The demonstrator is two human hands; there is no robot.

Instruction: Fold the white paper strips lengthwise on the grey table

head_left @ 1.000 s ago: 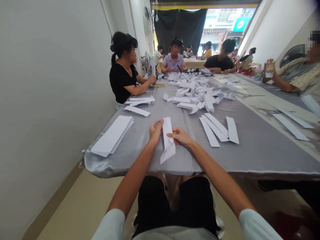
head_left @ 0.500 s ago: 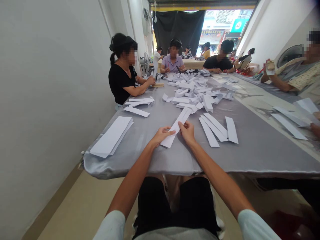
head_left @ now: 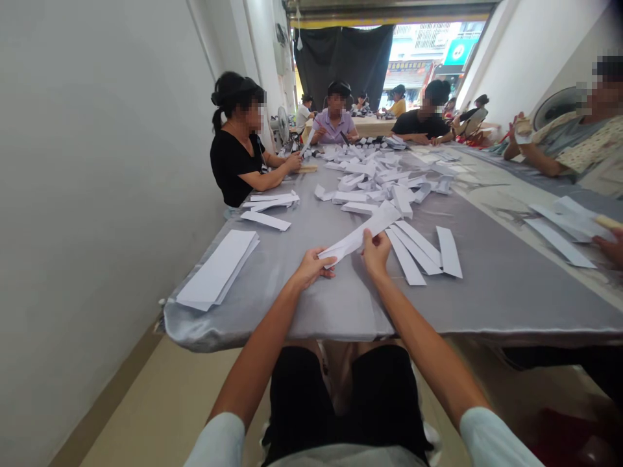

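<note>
I hold a long folded white paper strip [head_left: 363, 232] with both hands, above the grey cloth-covered table [head_left: 311, 305]. My left hand [head_left: 310, 267] pinches its near end. My right hand [head_left: 376, 250] pinches it nearer the middle. The strip slants up and away to the right, its far end over a row of folded strips [head_left: 422, 250] lying just right of my hands.
A stack of flat white sheets [head_left: 218, 266] lies at the table's left near corner. A heap of folded papers [head_left: 377, 178] covers the middle of the table. Several people sit around the far and right sides, working on paper. A white wall runs along the left.
The strip went from upright in front of me to slanting right and lifted. Both hands moved forward and right with it.
</note>
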